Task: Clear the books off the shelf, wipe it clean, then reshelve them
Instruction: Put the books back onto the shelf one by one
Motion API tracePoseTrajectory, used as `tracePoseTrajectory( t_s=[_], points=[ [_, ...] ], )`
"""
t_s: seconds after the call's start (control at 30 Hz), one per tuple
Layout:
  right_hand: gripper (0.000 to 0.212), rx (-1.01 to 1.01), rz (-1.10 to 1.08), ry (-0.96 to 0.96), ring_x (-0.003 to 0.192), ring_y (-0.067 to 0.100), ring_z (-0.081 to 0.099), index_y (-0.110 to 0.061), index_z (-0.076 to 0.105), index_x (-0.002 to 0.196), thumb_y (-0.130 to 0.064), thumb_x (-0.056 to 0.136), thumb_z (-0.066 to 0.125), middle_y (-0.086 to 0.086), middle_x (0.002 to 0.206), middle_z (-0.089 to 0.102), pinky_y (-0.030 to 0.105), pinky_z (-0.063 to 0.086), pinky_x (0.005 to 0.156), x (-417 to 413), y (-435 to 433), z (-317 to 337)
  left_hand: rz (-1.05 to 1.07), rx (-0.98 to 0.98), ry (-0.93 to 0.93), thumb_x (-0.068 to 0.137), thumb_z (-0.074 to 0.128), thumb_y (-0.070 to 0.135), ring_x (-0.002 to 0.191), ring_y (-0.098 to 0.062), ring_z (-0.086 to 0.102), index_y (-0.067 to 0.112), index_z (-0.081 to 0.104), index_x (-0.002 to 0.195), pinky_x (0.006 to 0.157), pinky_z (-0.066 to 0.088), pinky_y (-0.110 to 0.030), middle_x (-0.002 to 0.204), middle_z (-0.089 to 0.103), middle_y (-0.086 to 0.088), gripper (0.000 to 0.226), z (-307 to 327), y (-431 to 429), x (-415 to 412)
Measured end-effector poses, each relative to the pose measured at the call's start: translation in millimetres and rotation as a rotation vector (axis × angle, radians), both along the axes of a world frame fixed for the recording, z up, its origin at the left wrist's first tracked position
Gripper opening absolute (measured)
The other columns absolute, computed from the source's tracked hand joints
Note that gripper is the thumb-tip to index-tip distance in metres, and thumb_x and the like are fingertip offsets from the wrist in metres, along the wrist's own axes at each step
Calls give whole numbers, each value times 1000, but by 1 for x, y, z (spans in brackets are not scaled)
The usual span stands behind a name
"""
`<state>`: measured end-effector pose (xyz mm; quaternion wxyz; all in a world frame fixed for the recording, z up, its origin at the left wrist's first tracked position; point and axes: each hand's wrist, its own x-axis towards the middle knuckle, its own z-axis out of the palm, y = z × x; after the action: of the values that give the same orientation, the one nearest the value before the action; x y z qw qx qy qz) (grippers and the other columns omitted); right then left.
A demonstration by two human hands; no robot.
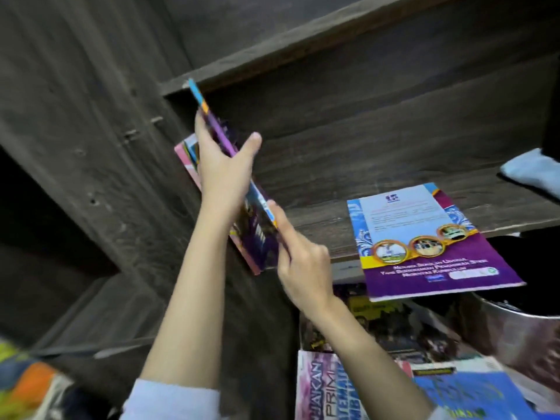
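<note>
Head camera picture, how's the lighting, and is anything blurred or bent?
Head view: dim, dark shelf underlit; wide-angle bows its boards; lower books smear at the bottom edge; upright book held by left hand and right hand looks soft; purple booklet brightest.

Two hands: left hand (pixel 224 168), right hand (pixel 303 265). Two upright books, a purple-spined book (pixel 218 130) and a pink book (pixel 184 159); one flat booklet (pixel 424 237). One blue cloth (pixel 533 171), one metal pot (pixel 515 334).
</note>
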<state>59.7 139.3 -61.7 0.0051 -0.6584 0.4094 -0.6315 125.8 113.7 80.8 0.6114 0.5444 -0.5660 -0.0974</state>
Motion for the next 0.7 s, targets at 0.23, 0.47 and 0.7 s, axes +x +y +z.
tracePoseTrajectory(
  t_s=[0.23, 0.47, 0.7],
  points=[
    [74, 83, 108, 107, 68, 26, 68, -28, 36, 140, -1, 74, 56, 1, 104, 71, 30, 51, 52, 34, -7, -30, 224, -50, -53, 79, 54, -4, 93, 0, 52, 14, 26, 145, 77, 33, -2, 105, 54, 9, 73, -26, 19, 36],
    [71, 371, 217, 163, 91, 41, 63, -28, 32, 146, 2, 84, 49, 11, 125, 62, 42, 50, 73, 48, -23, -48, 175, 17, -238, 80, 56, 3, 108, -14, 56, 17, 17, 146, 88, 35, -11, 125, 58, -2, 77, -49, 17, 56],
    [71, 466, 262, 147, 96, 41, 61, -26, 31, 145, 5, 83, 45, 17, 117, 63, 40, 47, 77, 57, -53, -51, 208, 13, -360, 80, 61, 4, 128, -18, 38, 13, 17, 146, 98, 25, -16, 142, 37, -7, 80, -54, 7, 66]
  ],
)
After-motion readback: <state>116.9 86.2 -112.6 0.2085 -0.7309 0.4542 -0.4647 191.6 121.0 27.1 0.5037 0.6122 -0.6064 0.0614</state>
